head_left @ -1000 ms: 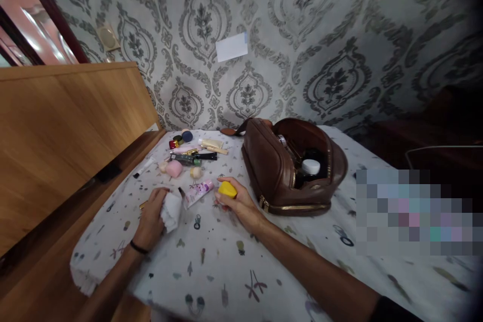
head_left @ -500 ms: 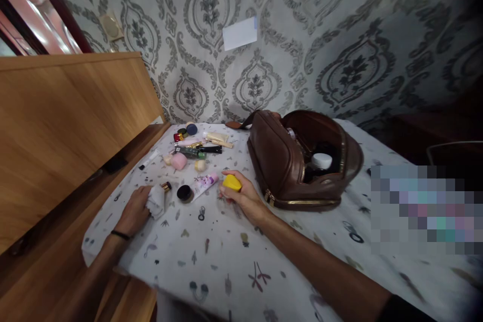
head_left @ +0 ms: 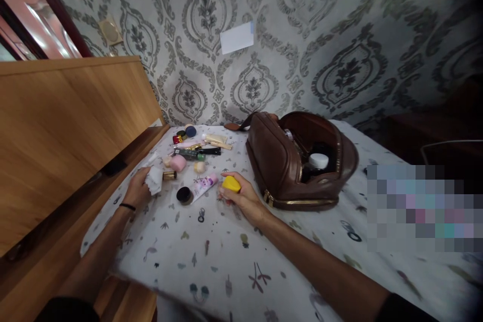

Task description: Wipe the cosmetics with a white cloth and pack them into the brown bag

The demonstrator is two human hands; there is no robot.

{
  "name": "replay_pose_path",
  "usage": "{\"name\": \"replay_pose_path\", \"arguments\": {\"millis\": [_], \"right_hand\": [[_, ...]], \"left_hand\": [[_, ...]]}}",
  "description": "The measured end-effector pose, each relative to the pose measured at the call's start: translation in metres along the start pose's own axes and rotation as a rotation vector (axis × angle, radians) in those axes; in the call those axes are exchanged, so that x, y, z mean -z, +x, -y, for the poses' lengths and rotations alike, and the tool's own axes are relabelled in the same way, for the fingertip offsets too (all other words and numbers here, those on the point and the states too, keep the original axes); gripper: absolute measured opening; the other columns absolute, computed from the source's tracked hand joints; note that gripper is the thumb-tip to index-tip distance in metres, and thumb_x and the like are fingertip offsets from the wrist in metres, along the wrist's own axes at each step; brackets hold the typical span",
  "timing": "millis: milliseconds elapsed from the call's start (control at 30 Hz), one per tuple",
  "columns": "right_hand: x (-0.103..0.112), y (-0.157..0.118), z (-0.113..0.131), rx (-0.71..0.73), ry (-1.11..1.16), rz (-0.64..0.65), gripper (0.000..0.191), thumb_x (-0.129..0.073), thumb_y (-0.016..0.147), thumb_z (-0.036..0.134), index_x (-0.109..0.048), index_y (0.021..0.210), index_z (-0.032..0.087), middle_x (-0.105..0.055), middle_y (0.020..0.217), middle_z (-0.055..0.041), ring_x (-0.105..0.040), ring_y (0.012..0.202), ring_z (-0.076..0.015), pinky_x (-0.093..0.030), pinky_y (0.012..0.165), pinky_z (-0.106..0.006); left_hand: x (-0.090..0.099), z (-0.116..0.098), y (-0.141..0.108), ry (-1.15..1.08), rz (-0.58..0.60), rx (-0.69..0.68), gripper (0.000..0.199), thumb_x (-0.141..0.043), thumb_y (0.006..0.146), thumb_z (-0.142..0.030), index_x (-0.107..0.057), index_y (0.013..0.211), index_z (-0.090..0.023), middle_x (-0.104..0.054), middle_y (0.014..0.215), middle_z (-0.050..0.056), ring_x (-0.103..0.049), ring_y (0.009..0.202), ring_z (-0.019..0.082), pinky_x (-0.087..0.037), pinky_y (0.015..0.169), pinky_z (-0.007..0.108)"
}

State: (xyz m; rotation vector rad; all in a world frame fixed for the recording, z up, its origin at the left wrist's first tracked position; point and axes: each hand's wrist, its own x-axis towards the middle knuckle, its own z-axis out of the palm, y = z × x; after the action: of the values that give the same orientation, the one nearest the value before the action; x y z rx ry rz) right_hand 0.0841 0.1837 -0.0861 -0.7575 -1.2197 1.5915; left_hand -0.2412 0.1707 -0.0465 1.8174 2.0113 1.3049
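Below the grey damask-patterned wall [head_left: 252, 85], on the white printed cloth [head_left: 219, 256], right fingers [head_left: 231, 188] grip a yellow rounded object [head_left: 231, 184]; left fingers [head_left: 146, 182] clasp crumpled white cloth [head_left: 154, 180].

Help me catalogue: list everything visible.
Bag: one, brown, right
Container: one, white-lidded, inside bag
Tube: one, pink-purple, centre
Jar: one, black-lidded, beside tube
Cylinder: one, gold, near cloth
Cloth: one, white, left
Object: one, yellow, centre
Cosmetics: dozen-odd, mixed, rear
Cover: one, patterned white, below
Wooden panel: one, brown, left
Wall: one, grey-patterned, behind
Paper: one, white, on wall
Fitting: one, beige, wall
Cable: one, white, far right
Left hand: one, gripping cloth
Right hand: one, holding object
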Motion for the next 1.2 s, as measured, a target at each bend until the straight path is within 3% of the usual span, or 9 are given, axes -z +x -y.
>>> {"name": "replay_pose_path", "arguments": {"millis": [133, 233, 333, 467, 633, 700, 867, 1000, 1200], "right_hand": [[0.0, -0.001, 0.001, -0.006, -0.008, 0.003, 0.055, -0.08, 0.065, 0.04, -0.056, 0.11, 0.022, -0.06, 0.074, 0.003, -0.061, 0.068, -0.0162, -0.042, 0.053, -0.024], [0.0, -0.001, 0.0, -0.006, -0.009, 0.004, 0.055, -0.08, 0.065, 0.041, -0.055, 0.111, 0.021, -0.06, 0.074, 0.003, -0.061, 0.068, -0.0157, -0.042, 0.054, -0.024], [0.001, 0.0, -0.001, -0.003, -0.009, 0.002, 0.055, -0.08, 0.066, 0.041, -0.056, 0.111, 0.021, -0.06, 0.074, 0.0029, -0.06, 0.067, -0.0155, -0.042, 0.054, -0.025], [0.001, 0.001, -0.003, 0.002, -0.005, 0.001, 0.056, -0.081, 0.064, 0.04, -0.055, 0.11, 0.022, -0.06, 0.073, 0.0038, -0.061, 0.067, -0.0155, -0.041, 0.052, -0.024], [0.001, 0.001, -0.001, 0.005, -0.001, 0.015, 0.056, -0.081, 0.063, 0.039, -0.055, 0.11, 0.023, -0.06, 0.071, 0.0043, -0.059, 0.064, -0.0145, -0.042, 0.052, -0.023], [0.0, 0.001, 0.0, -0.003, 0.011, 0.014, 0.056, -0.082, 0.062, 0.039, -0.055, 0.109, 0.023, -0.06, 0.073, 0.0041, -0.059, 0.066, -0.0146, -0.041, 0.052, -0.023], [0.0, 0.0, -0.001, -0.012, 0.011, -0.001, 0.055, -0.081, 0.063, 0.038, -0.055, 0.108, 0.023, -0.06, 0.073, 0.0045, -0.056, 0.064, -0.0135, -0.042, 0.054, -0.024], [0.001, -0.001, -0.002, -0.015, 0.009, 0.013, 0.054, -0.079, 0.065, 0.037, -0.054, 0.11, 0.022, -0.06, 0.072, 0.0046, -0.056, 0.065, -0.0141, -0.042, 0.054, -0.024], [0.003, 0.001, -0.004, -0.008, 0.017, 0.032, 0.052, -0.077, 0.067, 0.035, -0.053, 0.112, 0.022, -0.062, 0.074, 0.0038, -0.057, 0.065, -0.0133, -0.041, 0.054, -0.023]], "left_hand": [[-0.007, -0.018, -0.012, 0.055, 0.114, -0.211, 0.025, -0.05, 0.073, -0.025, -0.066, 0.089, -0.017, -0.066, 0.095, 0.009, -0.059, 0.095, 0.025, -0.047, 0.093, 0.04], [-0.021, -0.035, -0.044, 0.05, 0.354, -0.446, 0.038, -0.047, 0.085, -0.022, -0.062, 0.12, -0.016, -0.062, 0.122, 0.014, -0.057, 0.115, 0.027, -0.045, 0.103, 0.041], [-0.037, -0.044, -0.065, 0.13, 0.501, -0.521, 0.049, -0.046, 0.086, -0.014, -0.057, 0.133, -0.023, -0.055, 0.133, 0.013, -0.053, 0.124, 0.026, -0.046, 0.105, 0.041], [-0.045, -0.034, -0.054, 0.163, 0.399, -0.471, 0.047, -0.046, 0.085, -0.012, -0.061, 0.129, -0.021, -0.056, 0.129, 0.014, -0.054, 0.122, 0.026, -0.047, 0.104, 0.042], [-0.045, -0.027, -0.027, 0.23, 0.254, -0.45, 0.053, -0.045, 0.082, -0.011, -0.057, 0.133, -0.019, -0.052, 0.136, 0.013, -0.047, 0.129, 0.029, -0.039, 0.11, 0.049], [-0.05, -0.039, -0.027, 0.269, 0.277, -0.542, 0.055, -0.046, 0.081, -0.009, -0.056, 0.135, -0.02, -0.052, 0.138, 0.013, -0.047, 0.129, 0.029, -0.039, 0.11, 0.049], [-0.079, -0.072, -0.035, 0.437, 0.481, -0.762, 0.058, -0.049, 0.084, -0.009, -0.052, 0.14, -0.027, -0.047, 0.149, 0.014, -0.034, 0.142, 0.033, -0.029, 0.112, 0.057], [-0.089, -0.067, -0.027, 0.501, 0.397, -0.666, 0.048, -0.048, 0.088, -0.016, -0.054, 0.136, -0.018, -0.052, 0.143, 0.018, -0.043, 0.135, 0.034, -0.033, 0.108, 0.055], [-0.078, -0.05, -0.02, 0.517, 0.214, -0.523, 0.037, -0.042, 0.088, -0.014, -0.059, 0.121, -0.011, -0.067, 0.114, 0.018, -0.057, 0.111, 0.033, -0.043, 0.095, 0.048]]}}
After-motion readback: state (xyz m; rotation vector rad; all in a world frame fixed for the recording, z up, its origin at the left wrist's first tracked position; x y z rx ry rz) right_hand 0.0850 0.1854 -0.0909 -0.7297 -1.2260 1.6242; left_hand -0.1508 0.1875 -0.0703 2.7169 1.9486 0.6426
